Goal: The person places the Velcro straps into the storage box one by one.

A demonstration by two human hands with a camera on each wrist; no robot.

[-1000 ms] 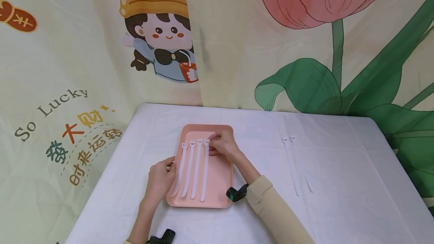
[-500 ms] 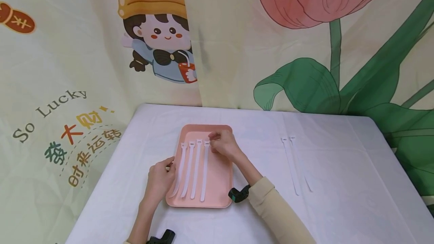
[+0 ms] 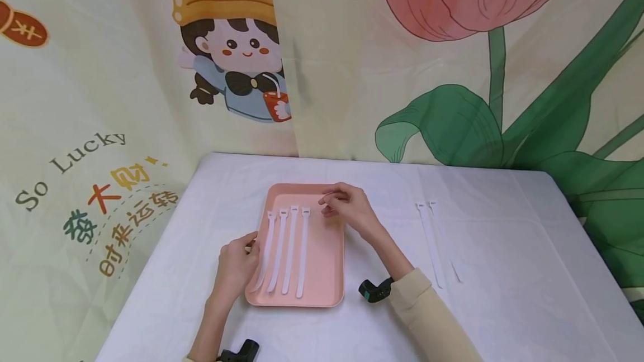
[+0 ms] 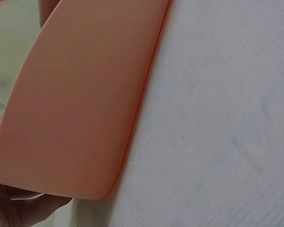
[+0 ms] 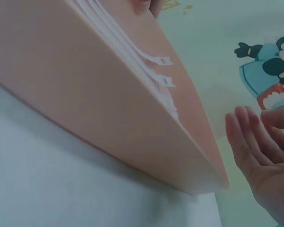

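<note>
A pink tray lies on the white table. In it, several white strap-like cable ties stand side by side, slotted heads at the far end. My left hand holds the tray's left rim between thumb and fingers; in the left wrist view, the tray's wall hides part of this hand. Over the tray's far right corner hovers my right hand, its fingers loosely bent and nothing between them. The right wrist view shows that hand apart from the tray, with tie heads inside the rim.
Two more white cable ties lie on the table to the right of the tray. A printed cloth hangs behind the table's back edge. Black wrist cameras sit on both wrists.
My right hand has let go of the rightmost cable tie's head and drawn away to the right. The left hand keeps its place at the tray's rim.
</note>
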